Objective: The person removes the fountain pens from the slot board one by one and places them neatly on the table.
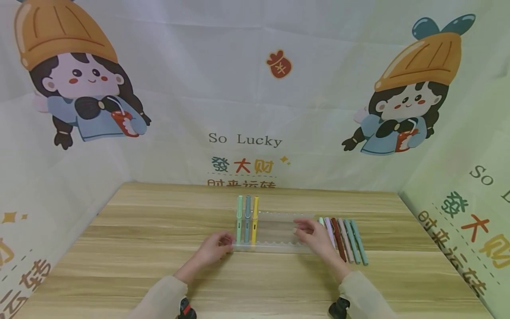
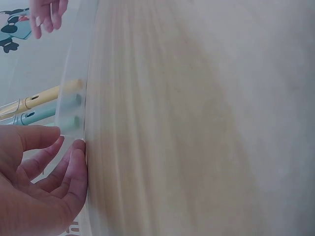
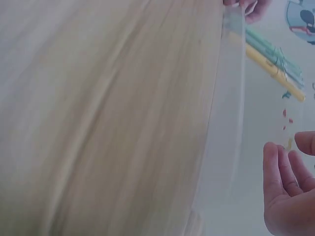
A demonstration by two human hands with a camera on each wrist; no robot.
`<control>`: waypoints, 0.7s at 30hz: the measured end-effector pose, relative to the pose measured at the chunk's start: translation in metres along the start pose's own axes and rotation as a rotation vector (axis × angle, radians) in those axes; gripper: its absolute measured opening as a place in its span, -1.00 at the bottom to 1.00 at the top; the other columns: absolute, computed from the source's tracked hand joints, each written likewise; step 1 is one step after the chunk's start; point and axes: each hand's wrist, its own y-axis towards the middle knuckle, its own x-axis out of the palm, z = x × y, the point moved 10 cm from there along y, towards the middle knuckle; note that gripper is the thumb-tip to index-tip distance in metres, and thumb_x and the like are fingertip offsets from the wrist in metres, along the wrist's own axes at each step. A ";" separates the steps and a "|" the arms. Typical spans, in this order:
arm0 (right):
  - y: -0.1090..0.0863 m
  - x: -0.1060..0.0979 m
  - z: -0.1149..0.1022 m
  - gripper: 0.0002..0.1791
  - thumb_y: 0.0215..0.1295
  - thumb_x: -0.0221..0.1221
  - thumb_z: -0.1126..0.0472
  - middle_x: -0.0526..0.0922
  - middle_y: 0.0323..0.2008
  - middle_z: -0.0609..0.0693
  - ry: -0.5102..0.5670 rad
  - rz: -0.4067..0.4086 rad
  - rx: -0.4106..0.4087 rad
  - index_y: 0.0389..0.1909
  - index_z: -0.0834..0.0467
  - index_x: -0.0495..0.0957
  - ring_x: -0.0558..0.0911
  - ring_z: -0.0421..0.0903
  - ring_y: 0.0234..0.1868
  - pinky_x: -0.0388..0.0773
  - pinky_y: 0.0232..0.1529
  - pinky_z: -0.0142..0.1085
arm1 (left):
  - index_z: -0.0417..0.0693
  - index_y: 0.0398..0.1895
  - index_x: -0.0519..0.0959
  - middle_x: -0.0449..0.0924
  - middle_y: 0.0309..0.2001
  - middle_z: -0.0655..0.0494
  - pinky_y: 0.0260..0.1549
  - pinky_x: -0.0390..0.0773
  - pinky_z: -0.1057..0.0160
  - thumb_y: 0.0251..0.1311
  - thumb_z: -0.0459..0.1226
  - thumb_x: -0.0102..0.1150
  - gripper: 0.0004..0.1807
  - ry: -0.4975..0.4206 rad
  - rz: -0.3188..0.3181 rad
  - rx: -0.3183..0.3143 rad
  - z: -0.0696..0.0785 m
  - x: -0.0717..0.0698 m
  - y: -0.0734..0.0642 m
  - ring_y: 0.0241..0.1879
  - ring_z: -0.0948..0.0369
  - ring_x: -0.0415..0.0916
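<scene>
A clear pen rack [image 1: 275,248] with notched rails stands mid-table. A light green pen [image 1: 239,219], a blue pen [image 1: 248,217] and a yellow pen [image 1: 255,217] rest side by side in its left notches. My left hand [image 1: 218,246] is at the rack's left end, its bent fingertips [image 2: 55,131] right at the corner and no pen among them. Over the right part of the rack, my right hand [image 1: 314,235] has loosely bent fingers with nothing between thumb and fingertips [image 3: 270,150].
To the right of the rack several pens lie in a row, among them a lavender pen [image 1: 329,228], a dark red pen [image 1: 338,239] and a pink pen [image 1: 345,241], with teal ones outermost. A printed cloth [image 1: 179,110] hangs behind the wooden table [image 1: 271,288].
</scene>
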 end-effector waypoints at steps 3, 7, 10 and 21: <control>0.003 0.010 -0.007 -0.70 0.08 0.11 0.47 0.54 -0.28 0.25 0.041 0.002 -0.039 -0.11 0.36 0.45 0.56 0.02 -0.32 0.53 -0.40 -0.31 | -0.35 -0.27 0.46 0.45 -0.44 0.01 -0.65 0.45 0.26 0.04 -0.51 0.05 -0.85 0.001 -0.001 0.000 0.000 0.000 0.000 -0.53 0.17 0.37; 0.006 0.024 -0.011 -0.70 0.06 0.10 0.51 0.53 -0.27 0.31 0.088 -0.001 -0.078 -0.12 0.42 0.42 0.56 0.08 -0.29 0.53 -0.38 -0.32 | -0.34 -0.27 0.46 0.44 -0.44 0.02 -0.65 0.45 0.24 0.05 -0.51 0.05 -0.85 -0.010 0.000 -0.004 -0.002 0.000 0.001 -0.54 0.16 0.37; 0.006 0.034 -0.012 -0.68 0.06 0.10 0.51 0.53 -0.26 0.33 0.102 -0.001 -0.090 -0.11 0.44 0.41 0.54 0.13 -0.25 0.52 -0.33 -0.28 | -0.34 -0.26 0.46 0.44 -0.43 0.02 -0.65 0.44 0.24 0.05 -0.51 0.05 -0.84 -0.012 -0.001 -0.002 -0.002 0.001 0.002 -0.55 0.17 0.36; 0.016 0.065 -0.020 -0.61 0.03 0.11 0.50 0.54 -0.25 0.30 0.109 0.037 -0.088 -0.04 0.39 0.39 0.54 0.12 -0.21 0.48 -0.20 -0.25 | -0.34 -0.26 0.46 0.45 -0.43 0.01 -0.64 0.44 0.26 0.05 -0.51 0.05 -0.85 0.004 0.002 -0.009 -0.001 0.001 0.001 -0.53 0.17 0.37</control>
